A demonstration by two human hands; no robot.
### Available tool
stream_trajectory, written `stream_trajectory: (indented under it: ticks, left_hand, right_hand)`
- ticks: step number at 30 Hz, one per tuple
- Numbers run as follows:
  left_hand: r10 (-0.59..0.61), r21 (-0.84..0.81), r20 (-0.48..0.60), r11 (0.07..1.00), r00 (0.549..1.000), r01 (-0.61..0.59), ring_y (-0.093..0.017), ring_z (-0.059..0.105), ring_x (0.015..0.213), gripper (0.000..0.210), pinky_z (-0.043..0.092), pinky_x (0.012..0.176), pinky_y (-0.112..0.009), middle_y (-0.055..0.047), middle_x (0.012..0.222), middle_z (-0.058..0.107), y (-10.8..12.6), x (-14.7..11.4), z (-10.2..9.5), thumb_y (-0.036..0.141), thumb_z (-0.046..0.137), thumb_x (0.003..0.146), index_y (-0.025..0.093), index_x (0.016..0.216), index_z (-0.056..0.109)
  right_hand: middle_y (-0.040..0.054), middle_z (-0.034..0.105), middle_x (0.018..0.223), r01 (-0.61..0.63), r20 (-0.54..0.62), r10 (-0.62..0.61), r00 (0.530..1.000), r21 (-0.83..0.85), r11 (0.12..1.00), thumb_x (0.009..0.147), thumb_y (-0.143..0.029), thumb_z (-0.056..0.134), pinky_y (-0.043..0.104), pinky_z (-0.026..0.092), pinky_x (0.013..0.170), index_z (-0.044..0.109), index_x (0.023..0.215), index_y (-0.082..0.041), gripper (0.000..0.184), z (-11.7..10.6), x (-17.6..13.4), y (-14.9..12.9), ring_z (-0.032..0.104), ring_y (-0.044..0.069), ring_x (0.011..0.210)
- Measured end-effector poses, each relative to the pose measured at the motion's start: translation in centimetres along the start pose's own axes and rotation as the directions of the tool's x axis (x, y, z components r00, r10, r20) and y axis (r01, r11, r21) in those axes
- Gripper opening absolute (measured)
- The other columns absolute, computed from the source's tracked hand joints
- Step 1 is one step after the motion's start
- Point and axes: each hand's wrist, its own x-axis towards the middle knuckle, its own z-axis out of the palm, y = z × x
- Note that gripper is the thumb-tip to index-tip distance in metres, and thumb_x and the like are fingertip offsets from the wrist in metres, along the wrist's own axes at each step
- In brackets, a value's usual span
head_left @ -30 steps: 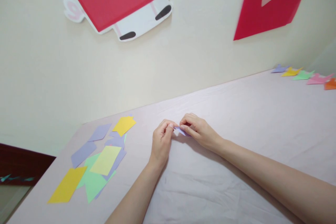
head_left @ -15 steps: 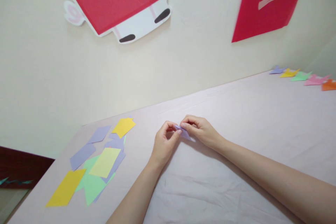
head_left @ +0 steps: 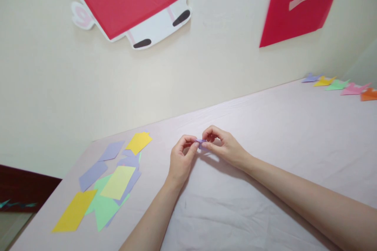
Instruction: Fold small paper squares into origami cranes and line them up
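Observation:
A small folded piece of purple paper is held between both hands, just above the pale cloth-covered table. My left hand pinches its left side between thumb and fingers. From the right, my right hand is closed on the other side, thumb in front and fingers curled behind. Most of the paper is hidden by the fingertips, so its exact folded shape cannot be made out.
Loose paper sheets lie at the left: a yellow sheet, a pale yellow sheet, green paper and purple sheets. Several folded paper figures, one of them pink, line the far right edge by the wall.
Both hands have risen slightly, and the left has shifted a little left. The purple paper has turned, so its lower flap no longer shows below the fingers.

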Motion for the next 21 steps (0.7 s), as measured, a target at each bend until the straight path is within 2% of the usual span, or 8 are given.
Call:
stream_trajectory:
  ticks: [3,10,21]
  left_hand:
    - [0.029,0.041,0.0,0.999,1.0,-0.029,-0.016,0.06,0.085,0.008,0.046,0.08,-0.027,-0.001,0.086,0.064,0.21,-0.14,0.21,0.027,0.062,0.085,0.019,0.087,0.062]
    - [0.062,0.105,0.001,0.993,0.998,-0.062,-0.016,0.061,0.084,0.009,0.045,0.079,-0.027,-0.001,0.085,0.064,0.47,-0.45,0.38,0.029,0.061,0.086,0.019,0.086,0.062]
    - [0.124,0.157,-0.029,0.981,0.992,-0.118,-0.016,0.058,0.08,0.007,0.044,0.078,-0.026,0.0,0.08,0.062,0.93,-0.56,0.48,0.024,0.06,0.086,0.019,0.081,0.061]
  right_hand:
    - [0.0016,0.059,0.082,0.051,0.003,-0.051,0.999,-0.047,0.998,0.084,-0.024,0.062,0.029,0.041,0.074,0.059,0.08,-0.019,0.007,-0.03,0.04,-0.1,0.053,0.016,0.079]
    - [0.0023,0.059,0.078,0.08,0.038,-0.077,0.996,-0.074,0.994,0.085,-0.025,0.061,0.03,0.042,0.074,0.059,0.077,-0.02,0.01,-0.12,0.09,-0.22,0.053,0.017,0.079]
    - [0.0019,0.059,0.079,0.033,0.027,-0.034,0.999,0.033,0.999,0.084,-0.027,0.062,0.029,0.043,0.074,0.059,0.075,-0.018,0.013,0.19,-0.01,-0.07,0.055,0.016,0.078]
